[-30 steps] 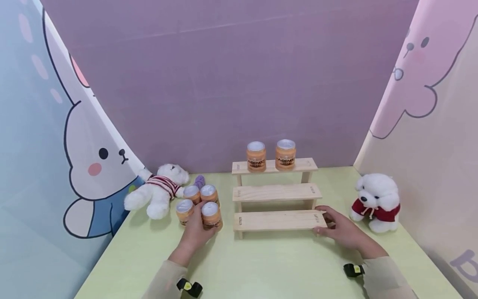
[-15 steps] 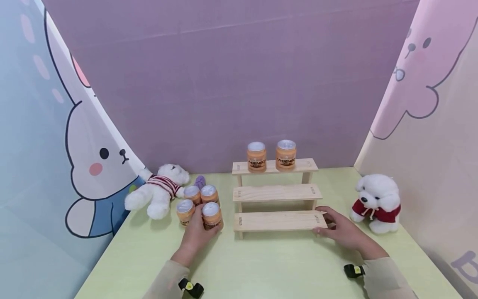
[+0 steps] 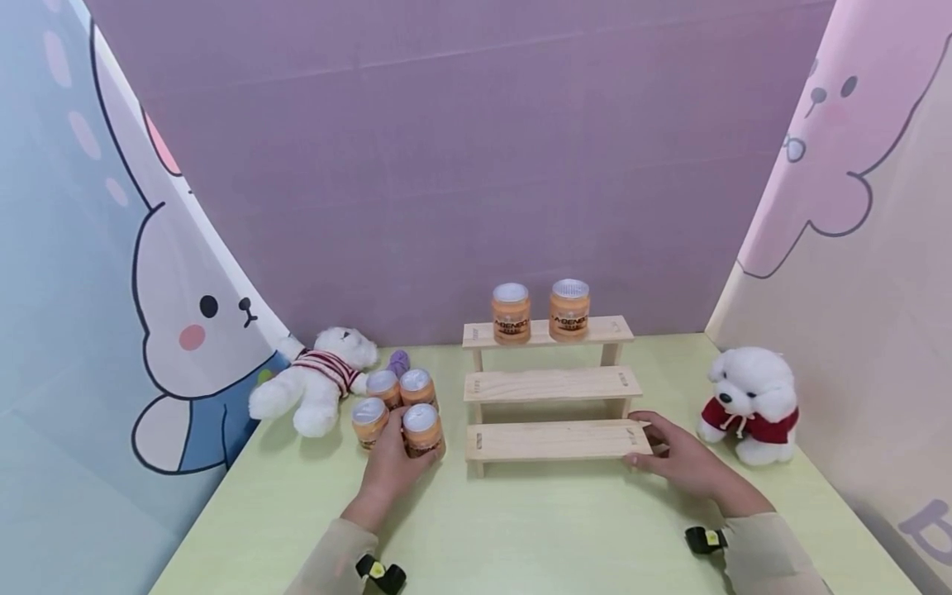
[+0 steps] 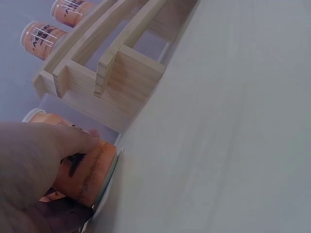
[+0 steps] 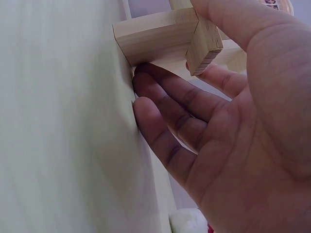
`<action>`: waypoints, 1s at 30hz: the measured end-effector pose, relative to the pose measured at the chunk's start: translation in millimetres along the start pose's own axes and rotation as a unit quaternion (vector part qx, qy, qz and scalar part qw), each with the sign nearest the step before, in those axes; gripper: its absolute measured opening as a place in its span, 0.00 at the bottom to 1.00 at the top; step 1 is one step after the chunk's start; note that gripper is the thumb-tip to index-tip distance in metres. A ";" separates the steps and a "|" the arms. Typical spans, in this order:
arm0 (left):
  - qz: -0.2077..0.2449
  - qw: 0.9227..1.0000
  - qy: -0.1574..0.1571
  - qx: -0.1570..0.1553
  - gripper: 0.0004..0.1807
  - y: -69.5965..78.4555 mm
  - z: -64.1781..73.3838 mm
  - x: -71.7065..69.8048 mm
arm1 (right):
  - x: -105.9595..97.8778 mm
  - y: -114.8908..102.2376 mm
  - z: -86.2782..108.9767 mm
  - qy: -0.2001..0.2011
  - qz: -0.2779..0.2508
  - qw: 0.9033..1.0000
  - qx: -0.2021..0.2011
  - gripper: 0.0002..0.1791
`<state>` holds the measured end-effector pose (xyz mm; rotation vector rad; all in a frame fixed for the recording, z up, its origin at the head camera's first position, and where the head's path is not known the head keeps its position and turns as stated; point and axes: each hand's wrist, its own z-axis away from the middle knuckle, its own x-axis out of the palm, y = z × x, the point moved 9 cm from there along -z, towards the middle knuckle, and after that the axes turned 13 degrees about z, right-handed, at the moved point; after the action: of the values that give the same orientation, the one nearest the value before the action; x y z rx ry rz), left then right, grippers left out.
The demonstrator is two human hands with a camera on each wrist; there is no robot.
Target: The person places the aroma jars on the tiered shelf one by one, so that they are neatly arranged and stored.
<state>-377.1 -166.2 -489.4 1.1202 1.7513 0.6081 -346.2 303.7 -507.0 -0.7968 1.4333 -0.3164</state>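
Note:
An orange jar point(image 3: 422, 420) with a pale lid stands at the front right of a cluster of several such jars point(image 3: 382, 387). My left hand point(image 3: 394, 464) grips it, thumb on its near side; the left wrist view has the jar point(image 4: 87, 177) tilted by the camera angle, its base at the tabletop. At the right end of the three-step wooden rack point(image 3: 550, 440), my right hand point(image 3: 687, 459) pinches the lowest plank between thumb and index finger. Its other fingers point(image 5: 150, 119) extend beside the rack's leg in the right wrist view. Two matching jars point(image 3: 511, 316) stand on the top step.
A white plush bear point(image 3: 316, 384) in a striped shirt lies left of the jars, near a small purple object point(image 3: 398, 361). A white plush dog point(image 3: 751, 405) in red sits right of my right hand. A purple panel point(image 3: 476, 165) rises behind the table point(image 3: 521, 529).

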 end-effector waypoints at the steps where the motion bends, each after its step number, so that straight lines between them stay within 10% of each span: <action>1: 0.000 1.000 0.001 -0.001 0.46 0.1 -0.1 -0.1 | 0.0 1.1 -0.3 0.000 0.000 1.000 0.003 0.40; 30: 0.020 0.999 0.028 -0.009 0.48 7.9 0.7 -4.6 | -1.3 -5.5 0.9 0.001 -0.017 1.000 -0.011 0.40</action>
<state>-372.5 -166.7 -481.5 1.1378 1.7707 0.6857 -344.0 300.9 -502.4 -0.8396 1.4280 -0.3283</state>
